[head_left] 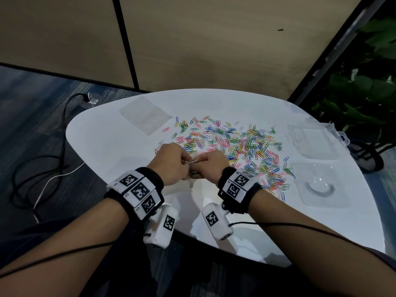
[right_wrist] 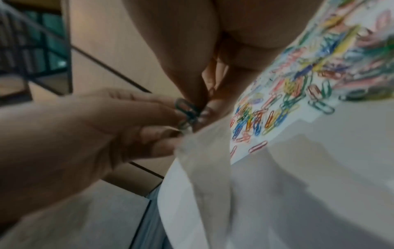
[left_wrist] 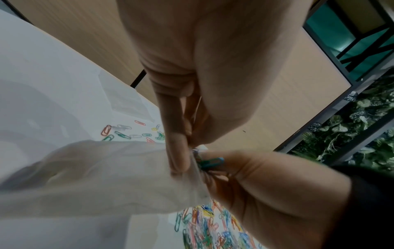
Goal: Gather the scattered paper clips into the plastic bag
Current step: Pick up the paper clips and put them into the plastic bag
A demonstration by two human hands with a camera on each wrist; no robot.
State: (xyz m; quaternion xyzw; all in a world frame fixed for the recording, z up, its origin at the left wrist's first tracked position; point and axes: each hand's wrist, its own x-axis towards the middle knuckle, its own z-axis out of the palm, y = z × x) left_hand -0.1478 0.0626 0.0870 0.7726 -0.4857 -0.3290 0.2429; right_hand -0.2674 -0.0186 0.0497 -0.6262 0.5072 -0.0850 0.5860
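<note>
Two hands are seen joined above the near middle of the white table (head_left: 120, 146), close to its front edge. Bare tabletop is shown to the left of the hands and along the near rim; to the right and beyond, the surface is covered by the scattered paper clips (head_left: 235, 144), which reach almost to the right-hand edge.

Left hand (head_left: 171, 161): its thumb and forefinger are closed together on the mouth of the plastic bag (left_wrist: 102, 176), which hangs limp below the fingers. In the left wrist view the rim is seen pinched between the fingertips (left_wrist: 179, 151).

Right hand (head_left: 211, 166): its fingers are curled and pinched on a small bunch of blue-green clips (left_wrist: 210, 162), held right at the bag's mouth and touching the left hand's fingertips. The same bunch is seen in the right wrist view (right_wrist: 187, 111), just above the bag's rim. Whether the clips are yet inside the bag cannot be told.

Containers: a flat clear pouch (head_left: 145, 115) lies at the far left of the table, apart from the clips. A clear plastic box (head_left: 308, 138) with its lid open sits at the right edge, and a clear moulded tray (head_left: 317, 185) lies near it toward the front. Contents of the held bag cannot be made out.
</note>
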